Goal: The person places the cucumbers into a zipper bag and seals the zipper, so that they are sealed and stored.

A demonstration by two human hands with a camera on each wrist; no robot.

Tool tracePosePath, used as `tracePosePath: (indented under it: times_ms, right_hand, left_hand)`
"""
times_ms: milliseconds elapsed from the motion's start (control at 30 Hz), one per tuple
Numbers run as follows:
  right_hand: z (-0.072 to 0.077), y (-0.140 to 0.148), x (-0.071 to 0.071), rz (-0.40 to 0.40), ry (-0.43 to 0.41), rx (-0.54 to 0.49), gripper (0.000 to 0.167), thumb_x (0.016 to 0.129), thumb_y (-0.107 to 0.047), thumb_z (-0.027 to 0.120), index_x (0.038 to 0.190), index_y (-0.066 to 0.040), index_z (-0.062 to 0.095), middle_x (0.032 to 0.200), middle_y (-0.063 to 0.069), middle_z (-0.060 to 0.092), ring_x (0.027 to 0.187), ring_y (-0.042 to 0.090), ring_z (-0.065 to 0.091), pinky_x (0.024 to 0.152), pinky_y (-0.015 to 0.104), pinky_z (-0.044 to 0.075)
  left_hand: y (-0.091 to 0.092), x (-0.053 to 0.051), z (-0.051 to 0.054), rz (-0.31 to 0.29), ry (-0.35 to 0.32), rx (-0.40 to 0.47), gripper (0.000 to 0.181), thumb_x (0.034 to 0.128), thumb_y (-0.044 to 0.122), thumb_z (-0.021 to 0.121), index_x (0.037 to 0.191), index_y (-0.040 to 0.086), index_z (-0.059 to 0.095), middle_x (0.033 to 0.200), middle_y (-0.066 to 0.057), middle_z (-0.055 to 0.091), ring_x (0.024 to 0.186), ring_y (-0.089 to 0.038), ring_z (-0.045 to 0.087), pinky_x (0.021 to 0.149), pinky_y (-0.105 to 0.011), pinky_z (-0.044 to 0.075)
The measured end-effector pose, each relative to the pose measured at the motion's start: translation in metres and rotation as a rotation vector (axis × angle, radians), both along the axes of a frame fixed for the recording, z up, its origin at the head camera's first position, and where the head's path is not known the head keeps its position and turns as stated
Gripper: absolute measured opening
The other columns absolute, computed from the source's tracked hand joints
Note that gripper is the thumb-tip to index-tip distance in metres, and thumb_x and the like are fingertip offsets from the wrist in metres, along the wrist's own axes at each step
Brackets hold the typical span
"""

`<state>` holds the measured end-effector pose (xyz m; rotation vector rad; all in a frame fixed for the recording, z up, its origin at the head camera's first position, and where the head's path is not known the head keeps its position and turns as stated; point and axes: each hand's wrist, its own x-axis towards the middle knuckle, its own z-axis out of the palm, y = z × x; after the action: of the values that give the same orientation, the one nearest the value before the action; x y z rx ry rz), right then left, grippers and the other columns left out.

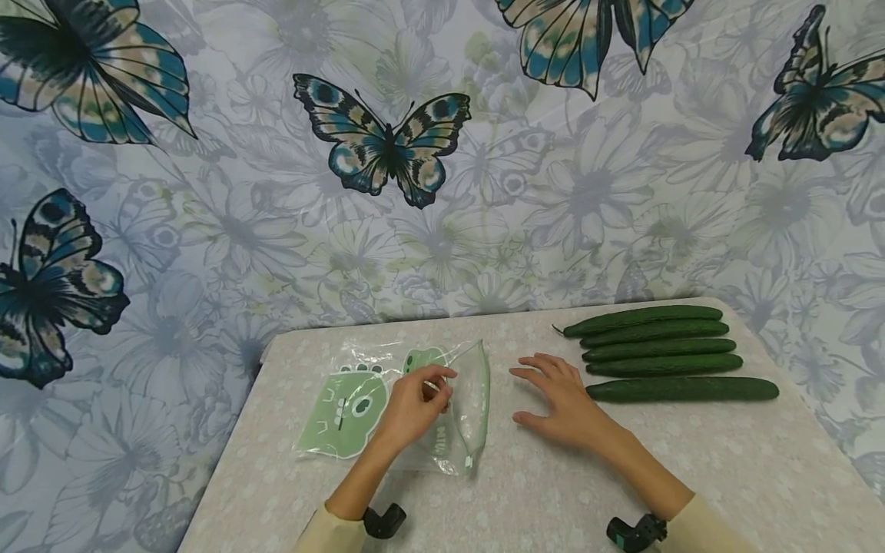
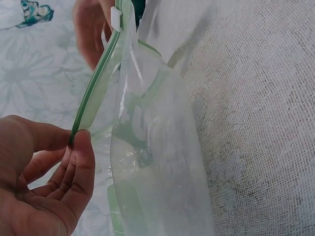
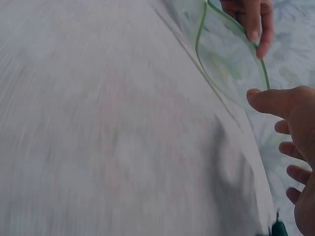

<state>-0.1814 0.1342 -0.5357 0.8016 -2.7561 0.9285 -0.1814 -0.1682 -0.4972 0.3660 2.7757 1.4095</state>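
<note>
A clear zip bag with a green cartoon print lies on the left half of the table, its green-edged mouth facing right and parted. The left hand is over the bag; in the left wrist view, thumb and fingers of that hand pinch the bag's green rim. A white slider sits on the rim. Between bag and cucumbers, the right hand hovers with fingers spread and holds nothing; the right wrist view shows this hand apart from the table, thumb extended.
Several long green cucumbers lie side by side at the table's right, the front one slightly apart from the others. A patterned cloth covers the table. Behind it hangs a backdrop with flowers and butterflies.
</note>
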Motion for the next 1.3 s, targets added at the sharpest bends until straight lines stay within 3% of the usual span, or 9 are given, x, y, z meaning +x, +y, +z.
tracePosePath:
  times_ms: [133, 333, 600, 767, 900, 1067, 1133, 1200, 1300]
  right_hand:
    - [0.002, 0.035, 0.007, -0.008, 0.056, -0.041, 0.061, 0.090, -0.028, 0.088, 0.146, -0.017, 0.065, 0.151, 0.010, 0.063, 0.145, 0.038, 0.050, 0.114, 0.072, 0.041]
    - [0.009, 0.091, 0.022, -0.072, 0.105, -0.023, 0.072, 0.090, -0.023, 0.088, 0.154, -0.019, 0.057, 0.149, 0.004, 0.064, 0.137, 0.030, 0.055, 0.105, 0.057, 0.051]
    - [0.016, 0.169, 0.037, -0.184, 0.180, 0.018, 0.065, 0.082, -0.017, 0.094, 0.141, -0.019, 0.067, 0.138, 0.004, 0.069, 0.128, 0.023, 0.055, 0.101, 0.026, 0.041]
    - [0.012, 0.217, 0.036, -0.248, 0.192, -0.012, 0.059, 0.079, -0.013, 0.095, 0.133, -0.014, 0.071, 0.129, 0.007, 0.072, 0.122, -0.007, 0.046, 0.094, 0.013, 0.036]
    - [0.007, 0.252, 0.034, -0.300, 0.136, -0.010, 0.055, 0.081, -0.016, 0.095, 0.130, -0.011, 0.072, 0.125, 0.013, 0.074, 0.119, -0.024, 0.036, 0.088, 0.014, 0.037]
    - [-0.003, 0.284, 0.038, -0.405, 0.038, 0.034, 0.051, 0.085, -0.024, 0.092, 0.130, -0.010, 0.072, 0.132, 0.026, 0.071, 0.116, -0.002, 0.051, 0.091, 0.032, 0.041]
    - [-0.008, 0.293, 0.039, -0.432, 0.019, 0.039, 0.051, 0.085, -0.026, 0.092, 0.130, -0.011, 0.071, 0.134, 0.026, 0.069, 0.115, -0.004, 0.051, 0.093, 0.029, 0.040]
    - [-0.011, 0.298, 0.039, -0.439, 0.019, 0.029, 0.051, 0.084, -0.026, 0.093, 0.129, -0.012, 0.072, 0.132, 0.011, 0.072, 0.112, -0.019, 0.044, 0.089, 0.018, 0.037]
    - [-0.014, 0.302, 0.037, -0.432, 0.042, 0.010, 0.050, 0.082, -0.022, 0.094, 0.126, -0.012, 0.073, 0.126, -0.028, 0.062, 0.111, -0.036, 0.026, 0.080, 0.006, 0.033]
  left_hand:
    - [0.000, 0.000, 0.001, 0.003, -0.013, 0.021, 0.024, 0.0989, 0.006, 0.073, 0.120, 0.016, 0.078, 0.091, -0.002, 0.072, 0.068, -0.006, 0.071, 0.060, -0.021, 0.054]
    - [-0.001, -0.001, -0.001, -0.006, -0.021, 0.043, 0.023, 0.1003, 0.007, 0.072, 0.120, 0.017, 0.078, 0.092, -0.004, 0.072, 0.070, -0.008, 0.072, 0.062, -0.021, 0.056]
    - [-0.002, -0.001, -0.001, -0.016, -0.034, 0.045, 0.023, 0.1016, 0.009, 0.071, 0.124, 0.012, 0.077, 0.095, -0.004, 0.072, 0.070, -0.008, 0.072, 0.062, -0.023, 0.057]
    - [0.000, -0.002, -0.002, -0.010, -0.043, 0.038, 0.024, 0.1023, 0.011, 0.071, 0.125, 0.012, 0.076, 0.095, -0.002, 0.072, 0.070, -0.007, 0.072, 0.063, -0.023, 0.057]
    - [0.000, -0.002, -0.002, -0.010, -0.044, 0.051, 0.022, 0.1024, 0.011, 0.071, 0.124, 0.016, 0.077, 0.096, -0.002, 0.071, 0.071, -0.009, 0.072, 0.063, -0.023, 0.058]
    - [0.001, -0.002, -0.001, -0.011, -0.043, 0.056, 0.022, 0.1025, 0.011, 0.071, 0.123, 0.016, 0.077, 0.096, -0.002, 0.071, 0.072, -0.010, 0.072, 0.063, -0.023, 0.057]
    - [0.000, -0.002, -0.001, -0.010, -0.043, 0.052, 0.022, 0.1024, 0.011, 0.071, 0.123, 0.015, 0.077, 0.096, -0.001, 0.071, 0.071, -0.009, 0.072, 0.063, -0.023, 0.057]
    - [0.000, -0.001, -0.001, -0.011, -0.040, 0.048, 0.022, 0.1024, 0.011, 0.071, 0.123, 0.016, 0.077, 0.096, -0.002, 0.071, 0.071, -0.009, 0.072, 0.063, -0.023, 0.057]
    - [-0.001, 0.000, -0.001, -0.007, -0.034, 0.039, 0.023, 0.1023, 0.012, 0.072, 0.122, 0.020, 0.077, 0.096, -0.001, 0.071, 0.071, -0.009, 0.072, 0.062, -0.024, 0.057]
